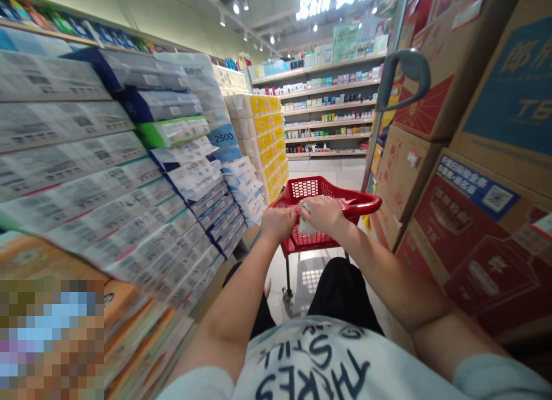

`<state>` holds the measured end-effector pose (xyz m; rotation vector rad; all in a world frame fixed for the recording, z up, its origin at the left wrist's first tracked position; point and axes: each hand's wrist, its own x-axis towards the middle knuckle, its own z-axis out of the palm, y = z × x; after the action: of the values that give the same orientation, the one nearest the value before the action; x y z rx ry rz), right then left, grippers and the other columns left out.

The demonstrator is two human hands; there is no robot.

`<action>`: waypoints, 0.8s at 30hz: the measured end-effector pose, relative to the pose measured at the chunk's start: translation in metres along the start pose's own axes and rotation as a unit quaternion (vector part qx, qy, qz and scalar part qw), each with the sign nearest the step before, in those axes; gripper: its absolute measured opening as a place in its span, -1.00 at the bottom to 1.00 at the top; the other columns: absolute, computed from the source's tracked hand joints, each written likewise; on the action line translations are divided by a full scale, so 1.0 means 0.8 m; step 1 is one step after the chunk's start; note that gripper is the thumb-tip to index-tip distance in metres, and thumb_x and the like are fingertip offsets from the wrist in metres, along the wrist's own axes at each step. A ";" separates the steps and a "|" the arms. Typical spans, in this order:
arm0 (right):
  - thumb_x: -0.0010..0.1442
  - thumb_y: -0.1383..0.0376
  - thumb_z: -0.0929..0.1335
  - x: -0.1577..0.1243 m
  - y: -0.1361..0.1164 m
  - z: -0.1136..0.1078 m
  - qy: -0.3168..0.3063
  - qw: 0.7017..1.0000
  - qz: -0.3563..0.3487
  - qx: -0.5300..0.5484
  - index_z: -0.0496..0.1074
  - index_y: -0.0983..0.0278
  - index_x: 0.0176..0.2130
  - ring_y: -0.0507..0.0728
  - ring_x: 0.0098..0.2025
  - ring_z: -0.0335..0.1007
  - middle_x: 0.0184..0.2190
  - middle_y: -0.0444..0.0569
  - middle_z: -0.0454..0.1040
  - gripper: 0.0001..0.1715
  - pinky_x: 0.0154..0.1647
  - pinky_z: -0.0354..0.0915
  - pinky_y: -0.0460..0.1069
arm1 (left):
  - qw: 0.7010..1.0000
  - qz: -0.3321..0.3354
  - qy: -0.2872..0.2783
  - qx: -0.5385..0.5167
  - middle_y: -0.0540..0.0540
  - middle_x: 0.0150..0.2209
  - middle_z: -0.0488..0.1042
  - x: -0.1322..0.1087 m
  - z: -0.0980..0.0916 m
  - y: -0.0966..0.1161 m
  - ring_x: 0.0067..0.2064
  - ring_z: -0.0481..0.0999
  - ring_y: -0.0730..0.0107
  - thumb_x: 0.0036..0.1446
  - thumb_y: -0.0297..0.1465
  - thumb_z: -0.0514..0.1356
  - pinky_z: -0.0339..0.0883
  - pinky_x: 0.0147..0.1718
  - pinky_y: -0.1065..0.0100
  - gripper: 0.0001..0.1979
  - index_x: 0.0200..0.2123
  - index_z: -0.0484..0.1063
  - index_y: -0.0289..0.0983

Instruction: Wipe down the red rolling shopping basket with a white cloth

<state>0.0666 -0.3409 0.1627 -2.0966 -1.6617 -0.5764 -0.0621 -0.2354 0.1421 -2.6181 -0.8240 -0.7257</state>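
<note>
A red shopping cart [307,187] with a mesh basket stands right in front of me. My left hand [278,223] is closed around its handle toward the left side. Close beside it, my right hand [324,214] wraps over the same red handle [366,204]. A pale crumpled piece, perhaps tissue or paper [307,226], hangs at the right hand's fingers, on the side facing the left hand. Part of the basket's inside is hidden behind my hands.
Stacked packs of paper goods [86,121] line the left, with yellow-and-white packs [268,141] farther on. Cardboard cartons [474,233] rise on the right, near a grey hooked handle on a pole [383,81]. Shelves of small products [330,104] cross the aisle's far end.
</note>
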 end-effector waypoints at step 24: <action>0.36 0.09 0.19 -0.014 -0.002 0.012 0.062 0.998 -0.018 0.001 0.47 0.32 -0.08 0.23 -0.01 0.38 -0.09 0.11 0.53 -0.57 0.05 0.14 0.05 | 1.000 0.017 0.000 -0.010 -0.16 -0.39 0.56 -0.002 -0.005 -0.001 -0.35 0.54 0.31 0.38 -0.22 -0.17 0.22 -0.34 0.34 -0.46 -0.36 0.54 -0.29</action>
<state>0.0636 -0.3444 0.1490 -1.9898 -1.6332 -0.7014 -0.0656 -0.2372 0.1446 -2.6433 -0.7728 -0.7298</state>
